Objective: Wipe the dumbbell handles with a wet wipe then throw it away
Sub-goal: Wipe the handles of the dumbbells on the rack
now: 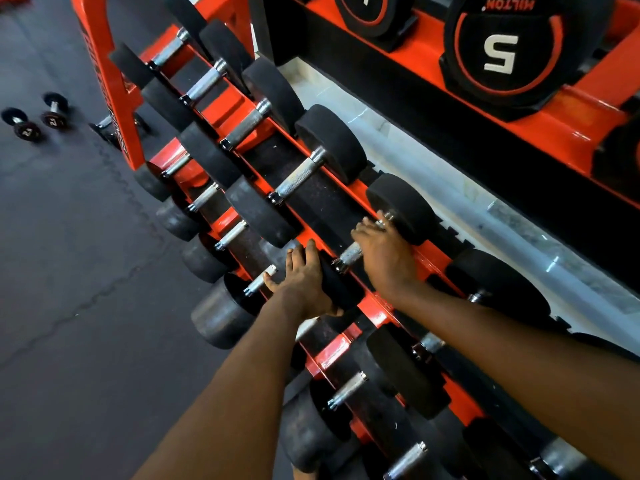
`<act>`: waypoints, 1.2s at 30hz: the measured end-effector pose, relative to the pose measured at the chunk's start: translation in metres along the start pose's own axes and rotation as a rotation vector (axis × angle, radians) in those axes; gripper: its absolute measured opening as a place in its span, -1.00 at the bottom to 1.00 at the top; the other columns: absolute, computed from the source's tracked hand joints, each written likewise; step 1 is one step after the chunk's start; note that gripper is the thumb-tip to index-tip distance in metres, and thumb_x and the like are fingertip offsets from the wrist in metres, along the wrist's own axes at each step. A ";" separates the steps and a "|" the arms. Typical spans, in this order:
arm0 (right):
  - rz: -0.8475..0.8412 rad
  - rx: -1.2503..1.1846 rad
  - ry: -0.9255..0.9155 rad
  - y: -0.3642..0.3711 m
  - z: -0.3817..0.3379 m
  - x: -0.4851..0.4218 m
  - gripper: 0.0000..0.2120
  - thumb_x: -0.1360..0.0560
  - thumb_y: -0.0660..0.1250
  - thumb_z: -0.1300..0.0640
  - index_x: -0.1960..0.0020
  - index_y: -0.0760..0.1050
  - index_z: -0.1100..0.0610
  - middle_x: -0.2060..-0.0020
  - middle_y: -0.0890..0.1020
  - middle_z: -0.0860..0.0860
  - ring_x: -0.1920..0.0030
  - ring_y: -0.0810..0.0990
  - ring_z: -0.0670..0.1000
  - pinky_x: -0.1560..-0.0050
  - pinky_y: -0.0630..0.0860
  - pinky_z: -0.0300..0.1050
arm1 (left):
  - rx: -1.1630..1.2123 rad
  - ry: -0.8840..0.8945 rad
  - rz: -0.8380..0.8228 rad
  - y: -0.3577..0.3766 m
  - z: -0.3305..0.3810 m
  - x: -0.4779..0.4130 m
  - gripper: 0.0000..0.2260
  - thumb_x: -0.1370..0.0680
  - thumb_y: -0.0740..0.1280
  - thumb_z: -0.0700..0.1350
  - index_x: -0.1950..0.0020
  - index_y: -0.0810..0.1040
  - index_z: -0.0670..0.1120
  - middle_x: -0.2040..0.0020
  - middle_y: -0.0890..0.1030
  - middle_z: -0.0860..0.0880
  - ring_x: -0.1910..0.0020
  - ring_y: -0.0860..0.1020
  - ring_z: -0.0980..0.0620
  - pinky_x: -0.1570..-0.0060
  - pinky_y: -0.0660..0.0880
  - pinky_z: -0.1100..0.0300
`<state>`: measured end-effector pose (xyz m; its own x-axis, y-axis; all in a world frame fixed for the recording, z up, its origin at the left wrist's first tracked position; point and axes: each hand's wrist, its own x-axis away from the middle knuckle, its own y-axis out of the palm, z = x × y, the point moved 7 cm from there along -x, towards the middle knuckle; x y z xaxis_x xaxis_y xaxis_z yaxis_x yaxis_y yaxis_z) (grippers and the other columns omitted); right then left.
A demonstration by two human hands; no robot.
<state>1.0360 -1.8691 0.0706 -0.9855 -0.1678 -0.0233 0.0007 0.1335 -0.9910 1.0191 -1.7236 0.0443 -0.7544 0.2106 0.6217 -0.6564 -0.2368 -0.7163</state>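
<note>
Under right hand [384, 258], handle [350, 253] (mostly hidden)

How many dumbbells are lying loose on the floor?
2 in plain view: the outer dumbbell near the left edge, the inner dumbbell just right of it. A third may sit partly hidden behind the rack's orange upright.

dumbbell rack [104, 64] on the floor [69, 271], running from upper left to lower right. upper row of dumbbells [301, 174] side by side on the rear tier; lower row [221, 313] on the front tier, to its left. right hand [384, 254] round the handle [350, 253] of one upper-row dumbbell, left hand [304, 282] on that dumbbell's near head [334, 287]. two small dumbbells [54, 109] on the floor at far left, well apart from the rack. plate [502, 46] on a second rack [571, 126] behind, at upper right.
</note>
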 end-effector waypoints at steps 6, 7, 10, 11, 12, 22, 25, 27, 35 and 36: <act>-0.141 0.147 -0.119 -0.002 -0.005 -0.012 -0.66 -0.53 0.21 0.29 -0.27 0.54 0.14 -0.22 0.61 0.10 -0.35 0.47 0.06 -0.56 -0.12 -0.02 | -0.002 -0.008 0.005 0.001 0.001 0.001 0.32 -0.29 0.66 0.10 -0.61 -0.36 -0.03 -0.65 -0.23 -0.09 -0.63 -0.24 -0.07 -0.40 -0.17 -0.51; -0.126 0.203 -0.045 -0.006 -0.001 -0.016 -0.72 -0.53 0.22 0.27 -0.20 0.55 0.13 -0.15 0.63 0.10 -0.30 0.50 0.07 -0.57 -0.08 0.00 | -0.003 -0.009 0.003 0.000 0.001 0.001 0.32 -0.29 0.65 0.10 -0.61 -0.37 -0.03 -0.65 -0.24 -0.10 -0.63 -0.24 -0.08 -0.40 -0.17 -0.51; -0.276 0.255 -0.236 0.016 -0.038 -0.007 -0.73 -0.55 0.17 0.19 -0.22 0.49 0.13 -0.14 0.60 0.07 -0.25 0.49 0.08 -0.55 0.00 0.03 | 0.004 -0.016 -0.006 -0.001 0.002 0.004 0.30 -0.31 0.64 0.09 -0.61 -0.36 -0.03 -0.65 -0.26 -0.11 -0.63 -0.22 -0.07 -0.43 -0.16 -0.49; -0.320 0.263 -0.329 0.027 -0.046 0.000 -0.69 -0.55 0.13 0.18 -0.25 0.46 0.14 -0.18 0.59 0.07 -0.28 0.47 0.07 -0.55 -0.02 0.02 | 0.002 -0.014 -0.007 -0.001 0.003 0.004 0.30 -0.31 0.64 0.09 -0.61 -0.36 -0.03 -0.65 -0.26 -0.11 -0.63 -0.21 -0.07 -0.43 -0.15 -0.48; -0.311 0.262 -0.346 0.027 -0.041 0.000 -0.66 -0.55 0.12 0.19 -0.29 0.46 0.15 -0.22 0.57 0.08 -0.33 0.45 0.07 -0.56 -0.03 0.02 | -0.001 -0.010 -0.005 -0.001 0.003 0.003 0.31 -0.31 0.65 0.10 -0.61 -0.36 -0.03 -0.65 -0.25 -0.10 -0.63 -0.21 -0.07 -0.43 -0.15 -0.49; -0.171 0.645 -0.058 0.012 0.013 0.019 -0.35 -0.62 0.02 0.09 -0.56 -0.17 0.36 -0.55 -0.03 0.32 -0.58 -0.10 0.23 -0.53 -0.25 0.09 | 0.019 0.019 -0.002 0.001 0.001 0.001 0.30 -0.31 0.65 0.09 -0.62 -0.36 -0.03 -0.65 -0.26 -0.09 -0.63 -0.22 -0.10 -0.43 -0.17 -0.51; -0.206 0.672 -0.133 0.009 0.018 -0.010 -0.42 -0.59 0.12 0.05 -0.51 0.15 0.33 -0.49 0.24 0.31 -0.55 0.10 0.24 -0.55 -0.19 0.08 | 0.024 0.023 0.002 -0.001 0.000 0.000 0.30 -0.30 0.65 0.09 -0.62 -0.35 -0.03 -0.65 -0.25 -0.09 -0.63 -0.23 -0.09 -0.42 -0.17 -0.52; -0.283 0.693 -0.162 0.008 0.011 -0.026 -0.53 -0.55 0.21 0.01 -0.36 0.39 0.26 -0.30 0.49 0.23 -0.43 0.34 0.20 -0.53 -0.23 0.10 | 0.015 0.018 -0.001 -0.002 -0.001 0.000 0.30 -0.31 0.65 0.09 -0.62 -0.35 -0.03 -0.65 -0.25 -0.09 -0.63 -0.23 -0.10 -0.42 -0.17 -0.51; -0.280 0.735 -0.023 0.005 0.012 0.003 -0.45 -0.65 0.00 0.14 -0.55 0.01 0.38 -0.52 0.18 0.28 -0.56 0.10 0.21 -0.55 -0.10 0.06 | 0.049 0.020 0.008 0.001 -0.003 -0.003 0.30 -0.29 0.65 0.09 -0.62 -0.33 -0.01 -0.65 -0.24 -0.08 -0.63 -0.23 -0.05 -0.45 -0.14 -0.49; -0.282 0.756 -0.046 0.004 0.011 0.000 -0.45 -0.64 0.02 0.14 -0.54 0.04 0.39 -0.51 0.21 0.30 -0.55 0.13 0.21 -0.55 -0.09 0.07 | 0.046 0.023 0.007 0.002 -0.002 -0.001 0.30 -0.30 0.65 0.09 -0.62 -0.33 -0.01 -0.65 -0.24 -0.08 -0.63 -0.23 -0.05 -0.45 -0.14 -0.48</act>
<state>1.0379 -1.8789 0.0649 -0.9578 -0.1390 0.2516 -0.1162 -0.6135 -0.7811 1.0187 -1.7223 0.0419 -0.7593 0.2302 0.6086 -0.6506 -0.2814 -0.7053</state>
